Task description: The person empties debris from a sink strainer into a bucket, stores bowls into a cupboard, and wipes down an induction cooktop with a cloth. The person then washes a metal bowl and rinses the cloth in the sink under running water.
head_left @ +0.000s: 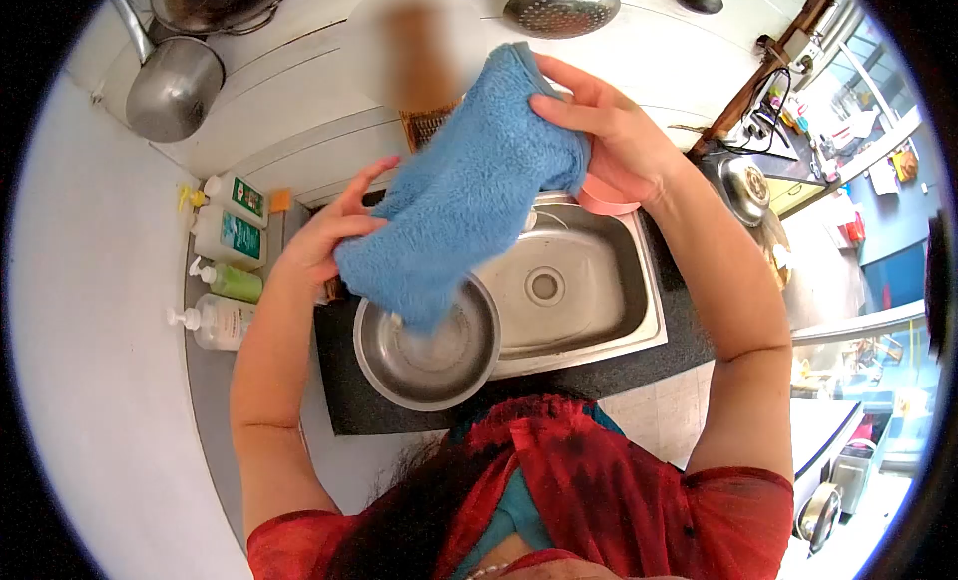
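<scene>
A fluffy blue cloth (464,181) hangs stretched slantwise between my two hands, above the counter. My right hand (619,136) pinches its upper right end, thumb on the near face. At the lower left end, my left hand (334,226) has its thumb and fingers round the edge, with one finger stretched out. The cloth's lower corner is blurred and hangs over a round metal bowl (429,376). Right of the bowl lies a steel sink (639,311) with a round drain. A pink rim of something (607,196) shows under my right wrist, its kind partly hidden.
Several pump bottles and jugs (230,236) stand along the left wall. A saucepan (175,89), a perforated skimmer (562,7) and a ladle (704,1) hang on the back wall. A metal lid or pan (743,189) stands right of the sink.
</scene>
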The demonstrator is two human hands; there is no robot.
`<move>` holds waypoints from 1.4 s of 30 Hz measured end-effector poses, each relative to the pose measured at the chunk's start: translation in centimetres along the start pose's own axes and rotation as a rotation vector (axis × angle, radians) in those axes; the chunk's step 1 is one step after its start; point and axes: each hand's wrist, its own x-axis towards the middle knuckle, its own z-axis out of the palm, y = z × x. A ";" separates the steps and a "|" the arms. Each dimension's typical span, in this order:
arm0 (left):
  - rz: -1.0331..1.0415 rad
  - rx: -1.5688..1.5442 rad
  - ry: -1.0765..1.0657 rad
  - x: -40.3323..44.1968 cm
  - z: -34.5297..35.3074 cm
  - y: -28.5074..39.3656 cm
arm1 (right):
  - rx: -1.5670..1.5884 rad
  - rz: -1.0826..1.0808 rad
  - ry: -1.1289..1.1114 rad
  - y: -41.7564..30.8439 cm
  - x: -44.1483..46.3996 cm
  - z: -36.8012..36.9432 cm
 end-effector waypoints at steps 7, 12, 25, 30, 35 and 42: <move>0.353 -0.101 0.156 2.0 -1.4 4.5 | -0.022 -0.099 0.055 -3.3 3.0 -1.1; -0.043 0.524 0.472 5.3 -3.8 -1.4 | -0.760 0.173 0.470 7.8 5.4 -10.8; 0.434 0.271 0.164 -1.4 7.8 -6.3 | -0.923 0.778 0.867 25.5 -41.6 -11.8; 0.264 0.158 -0.096 8.7 23.3 -12.7 | -0.851 0.668 1.068 22.5 -52.8 -11.5; 0.188 0.038 -0.581 12.4 46.8 -18.5 | -0.639 0.121 1.307 12.5 -58.7 -13.3; -0.208 0.117 -0.758 19.0 67.1 -25.9 | -0.563 -0.070 1.494 4.5 -69.4 -17.4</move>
